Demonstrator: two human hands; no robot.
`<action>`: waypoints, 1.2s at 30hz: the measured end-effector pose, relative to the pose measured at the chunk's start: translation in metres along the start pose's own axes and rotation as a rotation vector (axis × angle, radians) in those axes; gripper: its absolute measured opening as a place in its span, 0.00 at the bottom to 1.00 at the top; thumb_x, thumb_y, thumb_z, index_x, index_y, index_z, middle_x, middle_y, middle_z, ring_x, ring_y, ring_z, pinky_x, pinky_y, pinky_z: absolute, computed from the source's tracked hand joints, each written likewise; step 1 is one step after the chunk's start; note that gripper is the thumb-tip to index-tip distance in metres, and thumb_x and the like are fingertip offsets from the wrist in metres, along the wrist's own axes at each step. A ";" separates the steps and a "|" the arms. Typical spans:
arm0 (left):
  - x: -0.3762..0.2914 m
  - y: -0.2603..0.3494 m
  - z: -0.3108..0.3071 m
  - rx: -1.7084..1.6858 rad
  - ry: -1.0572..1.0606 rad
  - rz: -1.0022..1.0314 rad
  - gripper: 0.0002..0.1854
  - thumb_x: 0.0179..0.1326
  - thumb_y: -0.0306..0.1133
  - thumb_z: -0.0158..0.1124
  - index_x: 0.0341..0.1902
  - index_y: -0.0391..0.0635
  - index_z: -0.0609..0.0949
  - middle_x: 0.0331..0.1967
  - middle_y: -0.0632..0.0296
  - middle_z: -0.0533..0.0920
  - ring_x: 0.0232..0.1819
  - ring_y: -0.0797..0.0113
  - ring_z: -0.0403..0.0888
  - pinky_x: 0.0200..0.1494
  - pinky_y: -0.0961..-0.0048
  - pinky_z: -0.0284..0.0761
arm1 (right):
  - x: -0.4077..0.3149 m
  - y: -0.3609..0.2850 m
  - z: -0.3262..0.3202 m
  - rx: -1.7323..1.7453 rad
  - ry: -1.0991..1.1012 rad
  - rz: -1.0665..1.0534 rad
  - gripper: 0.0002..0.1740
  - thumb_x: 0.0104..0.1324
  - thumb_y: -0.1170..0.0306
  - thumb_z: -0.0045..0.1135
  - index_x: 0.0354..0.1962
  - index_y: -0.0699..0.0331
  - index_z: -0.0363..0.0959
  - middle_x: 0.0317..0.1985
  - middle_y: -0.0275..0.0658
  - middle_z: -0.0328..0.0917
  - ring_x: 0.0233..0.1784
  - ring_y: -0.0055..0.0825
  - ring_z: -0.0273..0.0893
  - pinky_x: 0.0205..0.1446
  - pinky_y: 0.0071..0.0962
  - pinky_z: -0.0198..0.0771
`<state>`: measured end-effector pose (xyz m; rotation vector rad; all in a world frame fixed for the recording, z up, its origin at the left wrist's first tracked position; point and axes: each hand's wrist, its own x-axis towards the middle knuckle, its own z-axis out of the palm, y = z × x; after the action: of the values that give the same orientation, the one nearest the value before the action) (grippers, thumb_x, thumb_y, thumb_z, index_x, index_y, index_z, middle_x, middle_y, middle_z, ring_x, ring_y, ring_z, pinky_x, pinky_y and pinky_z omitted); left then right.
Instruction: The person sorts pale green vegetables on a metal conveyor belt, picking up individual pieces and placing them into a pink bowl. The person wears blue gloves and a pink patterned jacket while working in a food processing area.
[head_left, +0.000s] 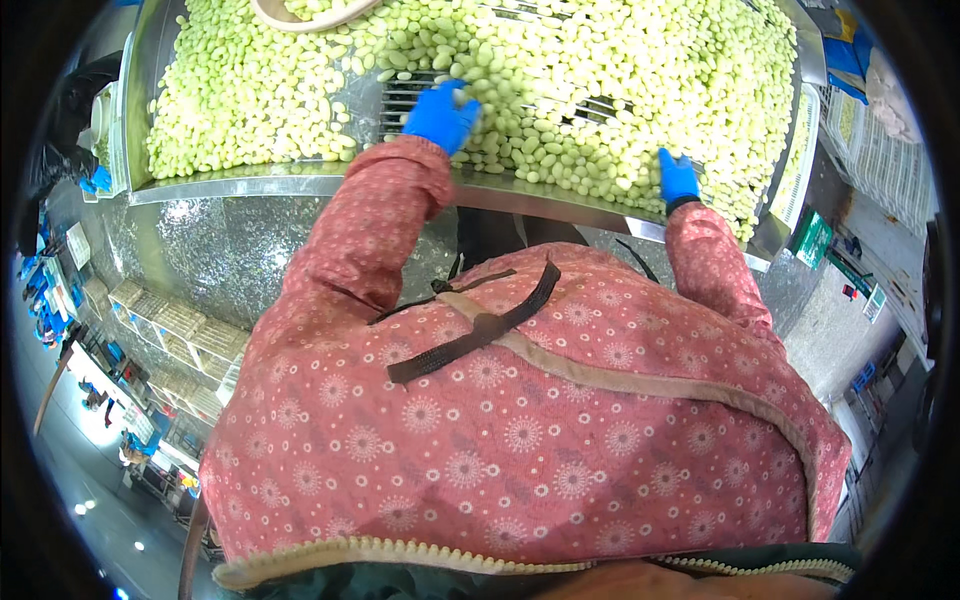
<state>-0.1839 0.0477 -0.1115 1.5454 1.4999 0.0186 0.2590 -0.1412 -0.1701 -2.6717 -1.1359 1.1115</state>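
Loose pale green oval fruits (592, 161), like grapes, cover a metal sorting table (360, 105) with slatted openings. My left hand (442, 116), in a blue glove, is over a bare stretch of metal slats (397, 101) at the edge of the heap. Its fingers are bent towards the fruit, and a pale oval shows by the fingertips; whether it is gripped is unclear. Farther right, my right hand (679, 178), also gloved in blue, rests on the fruit near the front rim with its fingers apart. I see nothing held in it.
A round bowl (319, 16) with fruit sits at the table's far left. The raised metal rim (247, 187) runs along the front. White plastic crates (877, 157) stand at right, stacked crates (180, 322) at left. A co-worker's blue-gloved hand (97, 180) shows beyond the left end.
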 end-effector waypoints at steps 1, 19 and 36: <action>0.000 0.012 0.016 -0.013 -0.034 0.104 0.38 0.62 0.54 0.65 0.71 0.45 0.71 0.61 0.41 0.77 0.61 0.47 0.77 0.64 0.56 0.73 | -0.011 -0.027 0.009 0.074 -0.016 -0.025 0.34 0.71 0.43 0.49 0.58 0.64 0.74 0.53 0.57 0.79 0.57 0.54 0.76 0.61 0.43 0.71; 0.003 -0.042 -0.114 -0.415 0.204 0.019 0.23 0.76 0.40 0.53 0.69 0.43 0.75 0.65 0.57 0.78 0.65 0.61 0.75 0.67 0.64 0.69 | 0.095 0.005 -0.102 0.820 0.600 0.078 0.26 0.67 0.58 0.62 0.55 0.68 0.75 0.56 0.43 0.79 0.51 0.32 0.79 0.59 0.32 0.74; -0.052 -0.139 -0.167 -0.433 1.372 -0.866 0.42 0.63 0.54 0.64 0.75 0.48 0.60 0.66 0.36 0.73 0.61 0.41 0.77 0.62 0.45 0.71 | -0.029 -0.174 -0.036 0.394 0.020 -0.311 0.24 0.72 0.51 0.54 0.59 0.53 0.77 0.54 0.45 0.82 0.56 0.39 0.81 0.60 0.36 0.73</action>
<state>-0.4024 0.0770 -0.0743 0.2739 2.8289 0.9789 0.1607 -0.0240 -0.0753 -2.1230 -1.1371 1.1109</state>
